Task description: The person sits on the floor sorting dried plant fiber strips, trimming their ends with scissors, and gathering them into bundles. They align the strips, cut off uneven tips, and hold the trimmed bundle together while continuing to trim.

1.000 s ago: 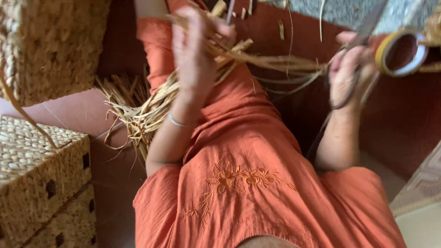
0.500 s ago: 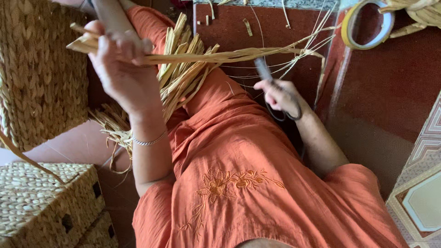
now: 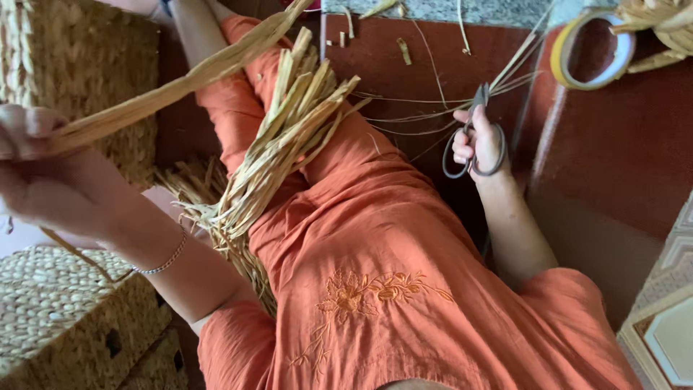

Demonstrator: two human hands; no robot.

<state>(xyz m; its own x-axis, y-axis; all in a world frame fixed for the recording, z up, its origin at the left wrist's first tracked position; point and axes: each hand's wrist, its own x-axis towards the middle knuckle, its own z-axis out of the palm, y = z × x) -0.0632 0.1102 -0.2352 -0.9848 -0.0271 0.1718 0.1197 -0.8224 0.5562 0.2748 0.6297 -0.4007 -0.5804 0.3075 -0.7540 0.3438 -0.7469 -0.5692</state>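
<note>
Fingers of my left hand (image 3: 50,180) were curled tight around a flat, pale strand of dried fibre (image 3: 180,79), pinching its near end in a closed fist while the rest ran up and away toward the top of the view, rising over my knee. To do this well, I judged the strand had to stay taut and flat between the fist and its far end, without twisting, so that a cut or a trim would land clean. My right hand (image 3: 480,144) was closed through the loops of a pair of dark scissors (image 3: 473,137), thumb in one ring and fingers in the other, blades pointing up and nearly shut; whether they had any of the thin loose fibres (image 3: 426,115) between them I could not tell. The two hands were well apart, so I judged the scissors needed to come across to the strand rather than the strand slackening toward them. Across my lap, on the orange garment (image 3: 375,238), lay a bundle of split straw (image 3: 281,144), its ends fanned toward the floor. Woven baskets (image 3: 65,318) stood at my left, and a roll of yellow tape (image 3: 592,50) lay beyond the scissors on the red floor (image 3: 621,144).
</note>
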